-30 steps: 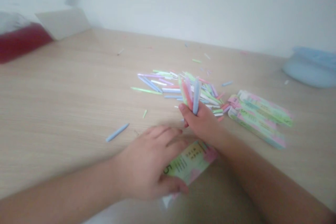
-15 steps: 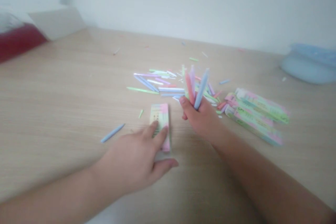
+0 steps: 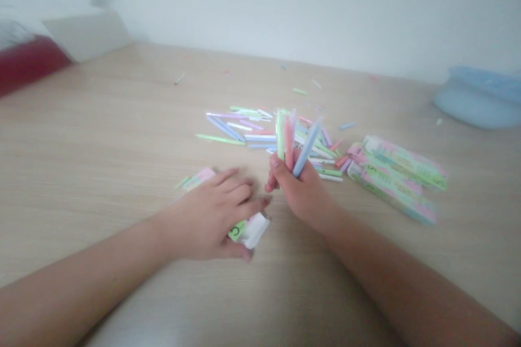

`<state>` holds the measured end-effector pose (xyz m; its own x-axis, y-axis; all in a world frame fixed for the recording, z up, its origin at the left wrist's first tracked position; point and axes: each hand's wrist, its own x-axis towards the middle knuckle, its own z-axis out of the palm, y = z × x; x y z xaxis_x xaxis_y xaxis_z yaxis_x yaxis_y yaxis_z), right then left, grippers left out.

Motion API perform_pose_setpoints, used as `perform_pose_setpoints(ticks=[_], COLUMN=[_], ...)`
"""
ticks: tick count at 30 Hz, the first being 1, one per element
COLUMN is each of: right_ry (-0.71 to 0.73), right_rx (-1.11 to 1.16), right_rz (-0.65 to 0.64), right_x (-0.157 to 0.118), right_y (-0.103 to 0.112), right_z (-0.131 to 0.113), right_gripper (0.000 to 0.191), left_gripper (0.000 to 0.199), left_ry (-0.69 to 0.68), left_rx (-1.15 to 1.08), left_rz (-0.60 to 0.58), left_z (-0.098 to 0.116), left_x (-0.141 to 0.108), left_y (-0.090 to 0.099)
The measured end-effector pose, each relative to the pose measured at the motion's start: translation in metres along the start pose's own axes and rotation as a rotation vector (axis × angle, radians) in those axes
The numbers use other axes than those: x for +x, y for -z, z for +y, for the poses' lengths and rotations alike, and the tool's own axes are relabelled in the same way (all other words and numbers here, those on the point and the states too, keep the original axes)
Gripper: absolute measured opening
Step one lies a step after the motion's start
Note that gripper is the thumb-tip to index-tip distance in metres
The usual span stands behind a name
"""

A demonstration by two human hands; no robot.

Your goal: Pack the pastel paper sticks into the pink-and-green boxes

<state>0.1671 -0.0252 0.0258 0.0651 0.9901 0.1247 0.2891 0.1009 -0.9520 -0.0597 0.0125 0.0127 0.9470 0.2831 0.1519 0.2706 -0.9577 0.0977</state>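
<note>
Pastel sticks (image 3: 287, 141) bunched in the R hand (image 3: 299, 192), held over the middle of the desk (image 3: 101, 119), right in front of the heap! Fist closed round their lower halves, tips up & away from the person. Long axes near upright, fanned a bit: green and pink almost straight, blue leaning off to the right at the top. Approx half a dozen showing, exact count impossible, more could be hidden in the grip.

Over to the L hand (image 3: 211, 211): palm down, fingers spread across a flat box (image 3: 250, 232), its pink end out past the fingertips, pale end out by the thumb. Can't tell if it's gripping or just resting there. Only a small gap btw the two hands.

How far along? Most sticks lie free: loose sticks (image 3: 223, 128) in a messy heap behind the R hand, strays (image 3: 300, 91) out toward the far edge. Right of the heap, stacked boxes (image 3: 394, 179) lie flat, contents hidden. Blue tub (image 3: 478, 100) sits at the far right corner.
</note>
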Motion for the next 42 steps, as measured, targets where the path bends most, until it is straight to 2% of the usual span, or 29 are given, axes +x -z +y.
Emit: perform_pose_setpoints(ticks=[3,5,7,10,14,17,21,24,27,31,38,42], right_ry=[-0.033,0.002,0.089,0.124,0.01,-0.004,0.054,0.049,0.126,0.207,0.107,0.166], right_rx=[0.33,0.524,0.582,0.424,0.077,-0.013,0.129,0.227,0.258,0.163,0.238,0.467], right_rz=[0.036,-0.011,-0.05,-0.021,0.028,0.038,0.034,0.028,0.034,-0.003,0.143,0.218], right_x=[-0.002,-0.004,-0.008,-0.016,-0.021,-0.021,-0.023,-0.027,-0.031,-0.032,-0.034,-0.032], right_y=[-0.007,-0.012,-0.017,-0.022,-0.02,-0.018,-0.024,-0.031,-0.035,-0.037,-0.042,-0.051], right_z=[-0.007,-0.009,-0.008,-0.007,-0.007,-0.006,-0.003,-0.005,-0.008,-0.007,0.001,0.012], right_gripper=[0.038,0.038,0.035,0.036,0.051,0.053,0.042,0.04,0.038,0.041,0.038,0.029], left_gripper=[0.07,0.069,0.073,0.076,0.084,0.086,0.083,0.087,0.09,0.081,0.076,0.075], left_ry=[0.107,0.157,0.178,0.194,0.208,0.228,0.262,0.274,0.259,0.276,0.321,0.331], left_rx=[0.04,0.083,0.094,0.047,0.067,0.093,0.136,0.134,0.129,0.127,0.128,0.134], left_rz=[-0.02,-0.005,0.021,0.049,0.086,0.061,0.04,0.144,0.234,0.3,0.374,0.404], left_z=[0.006,0.006,0.005,0.001,-0.002,-0.004,-0.005,-0.004,-0.001,0.005,0.007,0.005], left_x=[0.002,0.002,0.001,0.0,0.001,0.002,0.002,0.002,0.002,0.002,0.001,0.001], left_y=[0.001,0.0,-0.002,-0.005,-0.01,-0.011,-0.009,-0.007,-0.005,0.0,0.004,0.002])
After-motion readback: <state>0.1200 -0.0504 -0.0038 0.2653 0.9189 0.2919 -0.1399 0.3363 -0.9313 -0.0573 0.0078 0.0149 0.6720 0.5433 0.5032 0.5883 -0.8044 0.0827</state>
